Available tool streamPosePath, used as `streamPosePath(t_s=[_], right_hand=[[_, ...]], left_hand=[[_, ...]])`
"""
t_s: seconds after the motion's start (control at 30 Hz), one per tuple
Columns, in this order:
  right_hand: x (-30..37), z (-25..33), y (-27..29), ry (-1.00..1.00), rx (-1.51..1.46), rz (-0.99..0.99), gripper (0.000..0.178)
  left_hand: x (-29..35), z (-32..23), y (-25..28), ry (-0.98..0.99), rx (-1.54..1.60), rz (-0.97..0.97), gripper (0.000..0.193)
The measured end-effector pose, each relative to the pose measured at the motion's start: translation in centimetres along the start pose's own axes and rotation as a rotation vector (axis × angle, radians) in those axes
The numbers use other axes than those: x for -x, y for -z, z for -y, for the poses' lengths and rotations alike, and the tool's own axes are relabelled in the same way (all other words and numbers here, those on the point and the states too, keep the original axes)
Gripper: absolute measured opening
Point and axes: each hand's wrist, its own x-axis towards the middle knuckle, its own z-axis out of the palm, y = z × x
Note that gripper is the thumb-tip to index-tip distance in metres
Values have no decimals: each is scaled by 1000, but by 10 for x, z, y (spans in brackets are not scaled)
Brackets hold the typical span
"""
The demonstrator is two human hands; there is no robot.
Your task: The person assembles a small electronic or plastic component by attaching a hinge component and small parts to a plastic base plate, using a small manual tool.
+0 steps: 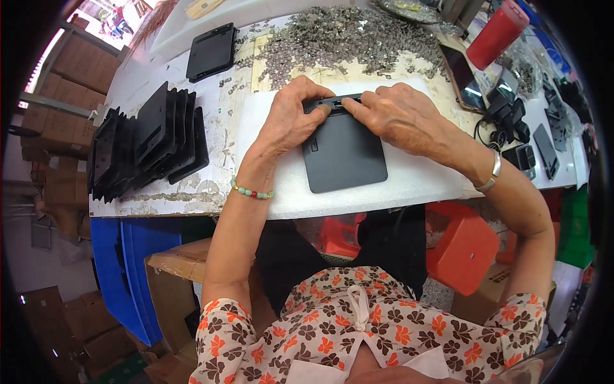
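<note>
A flat black plastic housing [345, 157] lies on a white foam sheet [416, 185] in front of me. My left hand [295, 115] grips its far left corner, with the thumb on the top face by a slot. At the far right edge my right hand [400, 115] has its thumb pressed down beside that same slot, the fingers curled over the rim. Both thumbs nearly meet at a small metallic piece [337, 104] in the slot, too small to make out fully. A small rectangular cutout shows near the housing's left edge.
Small metal clips [345, 38] lie heaped at the back. Black housings [160, 134] stand stacked at the left, and another housing [212, 52] lies behind them. A phone [463, 78], a red cup [497, 35] and black stands [508, 109] crowd the right. A red stool [464, 246] stands below the table.
</note>
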Motion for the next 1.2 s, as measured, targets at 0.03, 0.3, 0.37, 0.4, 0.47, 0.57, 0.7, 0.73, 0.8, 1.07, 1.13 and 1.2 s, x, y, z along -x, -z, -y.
streamPosePath(t_s=[0.03, 0.3, 0.37, 0.4, 0.47, 0.57, 0.7, 0.73, 0.8, 1.07, 1.13, 1.2], right_hand=[[-1, 1, 2, 11, -6, -3, 29], [-13, 9, 7, 42, 49, 152, 30], [-15, 10, 7, 70, 48, 114, 27], [-16, 11, 8, 68, 50, 116, 27], [-18, 12, 10, 47, 60, 192, 25], [-19, 17, 12, 71, 104, 178, 21], [-19, 28, 15, 58, 104, 157, 17], [-15, 27, 11, 28, 75, 115, 16], [-8, 25, 8, -44, 17, 62, 16], [15, -66, 0, -628, -343, -323, 16], [1, -78, 6, -697, -406, -302, 19], [-20, -80, 7, -758, -606, -144, 23]], left_hand=[[0, 1, -1, 10, -2, -10, 24], [2, -2, -7, 5, -95, -76, 20], [3, 1, -8, 4, -57, -108, 20], [3, 1, -9, 2, -55, -107, 20], [0, 0, -12, -25, -70, -113, 20], [0, -9, -12, -30, -81, -115, 19], [3, -1, -11, -65, -125, -124, 18], [3, 1, -11, -17, -65, -111, 18], [2, -2, -11, 78, 13, -75, 19], [0, -14, 8, 99, 31, -43, 24], [1, -13, 13, 111, 41, -69, 25], [2, -10, 14, 94, -68, -106, 26]])
